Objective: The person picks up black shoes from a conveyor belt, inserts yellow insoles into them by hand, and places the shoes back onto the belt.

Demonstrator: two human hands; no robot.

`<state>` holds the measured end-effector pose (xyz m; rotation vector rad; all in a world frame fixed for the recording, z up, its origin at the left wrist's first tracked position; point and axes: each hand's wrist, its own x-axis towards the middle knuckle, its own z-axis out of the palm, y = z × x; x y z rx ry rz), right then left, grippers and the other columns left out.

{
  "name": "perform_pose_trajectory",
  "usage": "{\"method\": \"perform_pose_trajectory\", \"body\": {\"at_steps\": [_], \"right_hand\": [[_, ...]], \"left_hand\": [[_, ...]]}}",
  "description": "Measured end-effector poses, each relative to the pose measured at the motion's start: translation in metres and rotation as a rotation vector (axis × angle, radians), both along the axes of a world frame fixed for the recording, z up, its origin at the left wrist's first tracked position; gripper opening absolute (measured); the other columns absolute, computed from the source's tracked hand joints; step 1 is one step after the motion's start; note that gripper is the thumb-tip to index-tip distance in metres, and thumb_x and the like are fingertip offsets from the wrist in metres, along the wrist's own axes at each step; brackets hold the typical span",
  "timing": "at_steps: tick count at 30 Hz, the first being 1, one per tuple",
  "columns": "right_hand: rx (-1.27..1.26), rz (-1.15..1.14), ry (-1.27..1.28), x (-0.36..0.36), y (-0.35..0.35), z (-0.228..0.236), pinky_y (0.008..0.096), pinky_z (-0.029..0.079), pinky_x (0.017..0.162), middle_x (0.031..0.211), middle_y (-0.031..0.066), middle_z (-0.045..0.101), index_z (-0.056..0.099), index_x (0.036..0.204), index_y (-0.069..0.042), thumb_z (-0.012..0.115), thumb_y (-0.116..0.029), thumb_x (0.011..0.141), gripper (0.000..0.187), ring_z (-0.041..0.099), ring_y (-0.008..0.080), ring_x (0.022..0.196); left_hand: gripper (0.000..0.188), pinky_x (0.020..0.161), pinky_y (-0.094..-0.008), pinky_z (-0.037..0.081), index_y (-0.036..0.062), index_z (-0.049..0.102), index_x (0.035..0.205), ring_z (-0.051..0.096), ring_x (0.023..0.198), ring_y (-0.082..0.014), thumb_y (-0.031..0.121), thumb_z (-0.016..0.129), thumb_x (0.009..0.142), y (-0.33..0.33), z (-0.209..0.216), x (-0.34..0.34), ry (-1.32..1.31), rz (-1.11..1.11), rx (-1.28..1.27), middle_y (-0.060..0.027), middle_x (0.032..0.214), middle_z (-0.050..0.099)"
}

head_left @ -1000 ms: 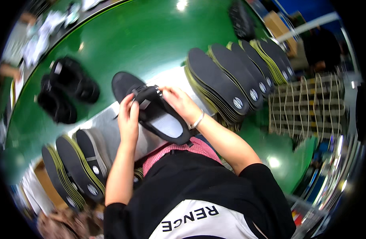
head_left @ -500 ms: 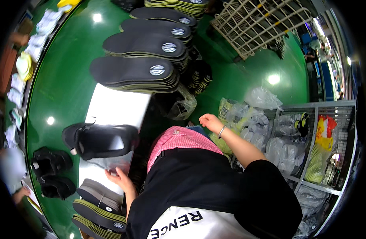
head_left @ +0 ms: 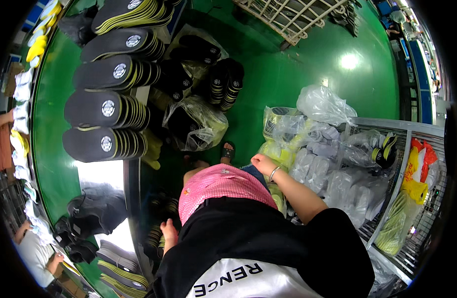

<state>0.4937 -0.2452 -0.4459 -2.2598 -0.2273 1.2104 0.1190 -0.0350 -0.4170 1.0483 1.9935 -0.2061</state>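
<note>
My left hand (head_left: 169, 232) hangs beside the edge of the white bench (head_left: 102, 173), near my hip. Its fingers are loosely bent and apart, with nothing seen in them. My right hand (head_left: 263, 164), a bracelet at its wrist, is loosely curled in front of me near the bagged insoles (head_left: 308, 166), apart from them. No object shows in it. Black shoes (head_left: 99, 208), slightly blurred, rest on the bench left of my left hand. Beyond them stand stacks of black insoles (head_left: 87, 145) with yellow-green layers. Nearer to me lie more stacked insoles (head_left: 121, 278).
A metal rack (head_left: 410, 131) holding bagged insoles stands at my right. Bags of insoles (head_left: 196, 126) lie on the green floor past the bench. A wire cage cart (head_left: 288, 20) is farther off. At far left, a person in a white shirt (head_left: 37, 258) is beside a line of shoes.
My view has shifted, and the bench and insole stacks now appear farther left. My left hand has drawn back from the bench toward my body. The right hand's fingers are more curled.
</note>
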Motion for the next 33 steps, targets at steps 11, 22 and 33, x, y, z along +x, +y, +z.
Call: {"method": "perform_pose_trajectory", "body": {"at_steps": [11,22,33], "right_hand": [[-0.166,0.149,-0.361,0.048,0.001,-0.03,0.0363,0.041,0.079,0.089,0.0139,0.056,0.059,0.082,-0.007,0.056,-0.018,0.072,0.016,0.051,0.0309,0.088],[-0.316,0.312,-0.146,0.219,0.03,-0.129,0.0531,0.031,0.084,0.121,0.0165,0.032,0.04,0.115,-0.011,0.059,-0.033,0.066,0.057,0.03,0.0353,0.113],[-0.2,0.408,-0.074,0.324,-0.008,-0.161,0.0508,0.031,0.088,0.124,0.0264,0.029,0.028,0.117,-0.002,0.062,-0.035,0.061,0.073,0.032,0.0453,0.109]], "left_hand": [[0.043,0.068,-0.0292,0.041,0.0066,0.039,0.118,0.047,0.085,-0.0142,0.023,0.05,0.08,0.056,-0.074,0.201,-0.424,-0.259,-0.128,-0.0043,0.1,0.05],[0.023,0.059,-0.0275,0.038,0.0102,0.046,0.103,0.045,0.071,-0.0115,0.022,0.049,0.083,0.1,-0.202,0.464,-0.359,0.095,-0.34,-0.0018,0.085,0.046],[0.099,0.094,-0.0493,0.029,0.0129,0.006,0.133,0.02,0.122,-0.0379,0.044,0.069,0.062,0.203,-0.442,0.774,0.027,-0.216,0.24,-0.0277,0.134,0.008]]}}
